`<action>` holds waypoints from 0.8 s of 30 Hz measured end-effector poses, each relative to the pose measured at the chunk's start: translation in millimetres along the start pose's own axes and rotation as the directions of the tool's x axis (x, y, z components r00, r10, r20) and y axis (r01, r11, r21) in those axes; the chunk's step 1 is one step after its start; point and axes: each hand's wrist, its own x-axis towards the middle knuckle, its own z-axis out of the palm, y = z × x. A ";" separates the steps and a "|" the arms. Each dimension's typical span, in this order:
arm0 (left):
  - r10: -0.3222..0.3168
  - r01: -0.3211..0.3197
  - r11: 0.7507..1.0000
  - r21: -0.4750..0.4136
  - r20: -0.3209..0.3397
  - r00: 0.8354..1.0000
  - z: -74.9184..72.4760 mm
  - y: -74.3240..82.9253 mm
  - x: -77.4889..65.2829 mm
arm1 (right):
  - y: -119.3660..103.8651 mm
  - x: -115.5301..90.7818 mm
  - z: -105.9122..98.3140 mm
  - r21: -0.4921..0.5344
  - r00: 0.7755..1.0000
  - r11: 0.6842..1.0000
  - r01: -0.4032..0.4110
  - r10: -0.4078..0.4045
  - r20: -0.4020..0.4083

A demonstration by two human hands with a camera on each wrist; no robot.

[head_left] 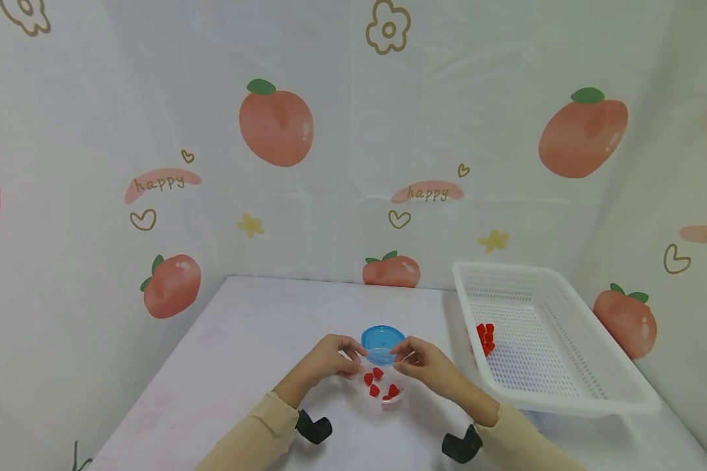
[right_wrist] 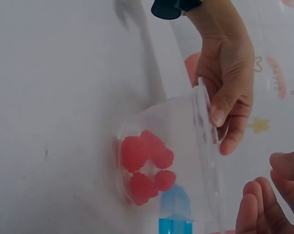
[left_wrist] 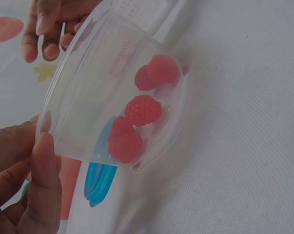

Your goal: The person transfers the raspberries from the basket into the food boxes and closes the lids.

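Observation:
A clear plastic tub [head_left: 402,386] stands on the table with several red raspberries [left_wrist: 143,110] on its bottom. At the tub's left side my left hand [head_left: 334,356] pinches the rim between thumb and fingers, as the right wrist view also shows. Across from it my right hand [head_left: 422,365] hovers close to the rim, its fingers loosely bent. Nothing shows between the thumb and fingertips of that hand in the right wrist view. Just behind the tub lies a round, translucent blue piece [head_left: 383,335], partly seen through the tub's wall in both wrist views.
To the right stands a large white perforated basket [head_left: 589,327]. Several red raspberries [head_left: 486,339] lie along its left side. A printed curtain [head_left: 342,216] hangs behind the white-covered table [head_left: 259,314]. Each wrist carries a black device [head_left: 315,428].

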 end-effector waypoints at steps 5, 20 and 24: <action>-0.005 0.005 1.000 0.004 0.003 1.000 -0.3 -0.3 0.3 | -7.2 -1.9 -4.7 0.004 0.999 0.999 0.034 -0.034 -0.004; -0.011 0.011 1.000 0.000 -0.005 1.000 0.3 -2.8 0.9 | -33.2 0.9 -49.7 -0.005 0.985 0.999 0.049 -0.049 -0.167; -0.019 0.019 1.000 0.001 -0.010 1.000 0.5 -3.2 1.3 | -34.6 4.3 -71.2 0.000 0.969 0.999 0.046 -0.045 -0.242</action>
